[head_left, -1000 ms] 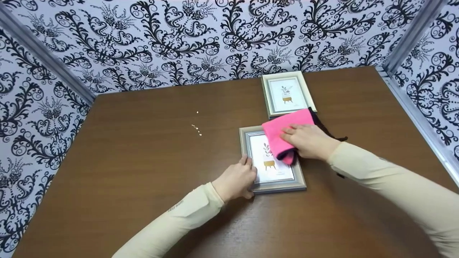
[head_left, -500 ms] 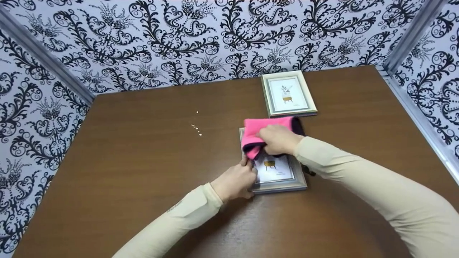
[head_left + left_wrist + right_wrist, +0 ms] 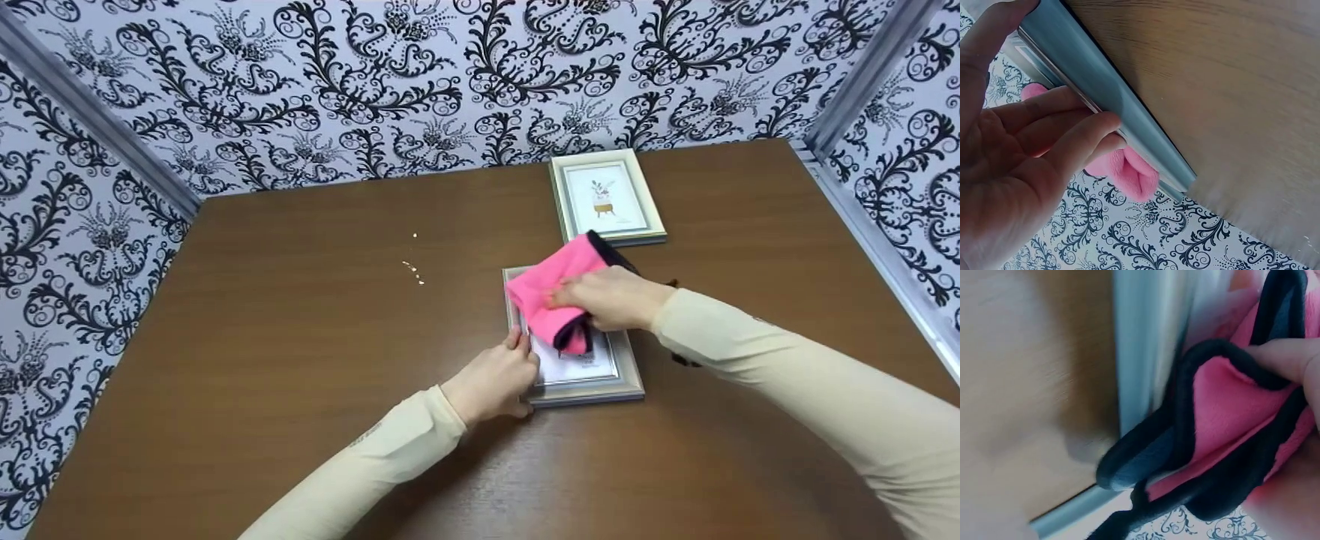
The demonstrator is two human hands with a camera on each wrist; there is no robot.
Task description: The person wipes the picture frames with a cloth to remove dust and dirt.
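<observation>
On the brown table lies a light picture frame with a plant print, partly covered by a folded pink cloth with dark edging. My right hand grips this cloth against the frame's glass; in the right wrist view the thumb pinches the cloth's folds. At the frame's left side my left hand holds the edge. In the left wrist view, the fingers of that hand lie along the frame's side wall, with the thumb near one corner.
Behind it, towards the back wall, lies a second cream picture frame with a similar print. Several small pale specks dot the table left of the frames. Patterned panels enclose the back and sides.
The right hand has swept the cloth left across the near frame, then slightly back right and down, turning it. The left hand has stayed on the frame's edge.
</observation>
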